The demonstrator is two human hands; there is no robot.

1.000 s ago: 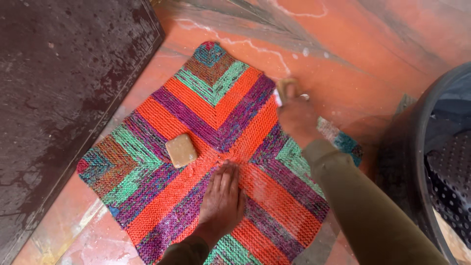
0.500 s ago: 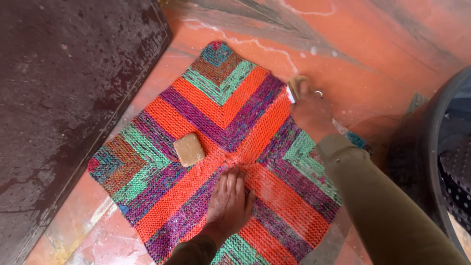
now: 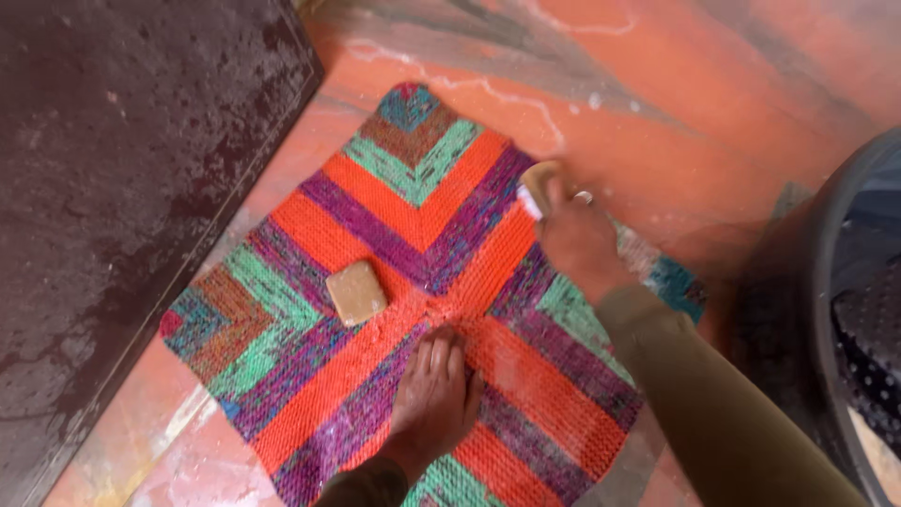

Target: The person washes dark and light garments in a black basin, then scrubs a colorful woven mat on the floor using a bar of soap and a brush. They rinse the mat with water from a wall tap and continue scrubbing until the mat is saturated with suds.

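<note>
We are pressing our left hand (image 3: 432,399) flat and open, pinning the mat (image 3: 413,282) at 6 o'clock. Our right hand (image 3: 574,237) is gripping a brush (image 3: 538,183) at the 2 o'clock edge; 1 soap bar (image 3: 356,293) is resting nearby.

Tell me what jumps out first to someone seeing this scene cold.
The brightly striped knitted mat, orange, purple and green, lies spread flat on the wet orange floor and fills the middle of the view. A tan bar of soap sits on it left of centre. The left hand presses flat near the mat's middle, while the right hand grips a scrub brush at the mat's right edge.
</note>
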